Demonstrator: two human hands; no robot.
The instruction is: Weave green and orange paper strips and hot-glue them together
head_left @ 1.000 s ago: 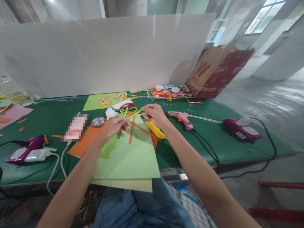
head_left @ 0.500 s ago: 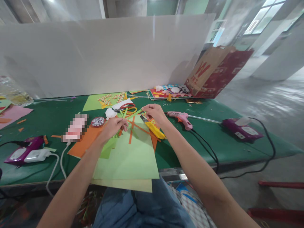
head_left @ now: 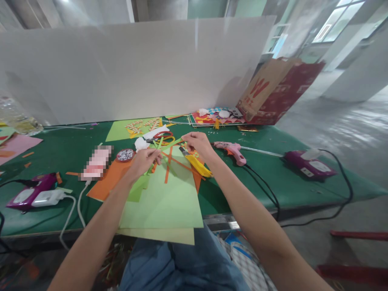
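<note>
My left hand [head_left: 144, 159] is curled, pinching thin green and orange paper strips [head_left: 167, 158] above a light green paper sheet [head_left: 165, 198]. My right hand [head_left: 197, 142] is closed in a pinch on the far end of a green strip. A yellow utility knife [head_left: 197, 163] lies just under my right wrist. An orange paper sheet [head_left: 107, 182] sticks out to the left under the green one. Scissors with red handles [head_left: 160, 136] lie just beyond the strips.
A pink glue gun [head_left: 232, 150] lies right of my right hand, its black cord trailing off the table edge. Purple power strips [head_left: 309, 166] [head_left: 28, 194] sit at both sides. A round tin of beads [head_left: 125, 154], a white board [head_left: 136, 68] and a brown paper bag [head_left: 273, 91] stand behind.
My left hand has lifted slightly and shifted the strips a little farther away; the right hand has barely moved.
</note>
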